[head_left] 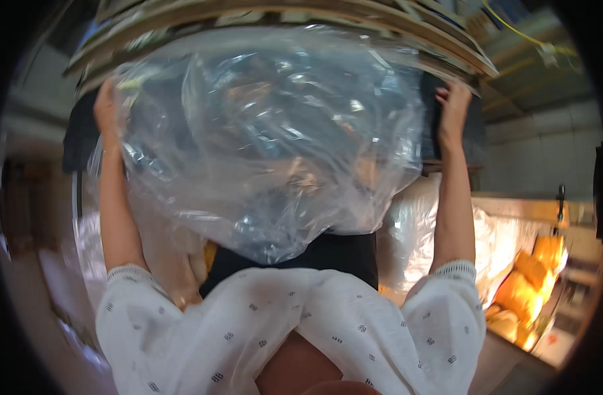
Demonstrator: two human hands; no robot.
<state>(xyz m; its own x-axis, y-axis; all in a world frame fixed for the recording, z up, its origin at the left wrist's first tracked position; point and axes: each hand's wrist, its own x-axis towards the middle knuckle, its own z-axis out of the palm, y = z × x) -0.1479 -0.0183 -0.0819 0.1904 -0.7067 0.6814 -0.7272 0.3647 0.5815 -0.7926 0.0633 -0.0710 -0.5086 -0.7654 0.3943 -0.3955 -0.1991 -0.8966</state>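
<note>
A large, crinkled clear plastic sheet, possibly a bag, lies spread in front of me over a dark work surface. Its near edge hangs down toward my lap. At the sheet's far left edge, my left hand has its fingers closed on the plastic. My right hand is just beyond the right edge of the sheet, over the dark surface. Its fingers are curled in, and whatever they may hold is too small or hidden to make out. Both arms reach forward, wide apart.
Wooden slats run along the far side of the surface. Under it to the right is a heap of clear plastic. Farther right are brightly lit orange-yellow bundles. A yellow cable hangs at the upper right.
</note>
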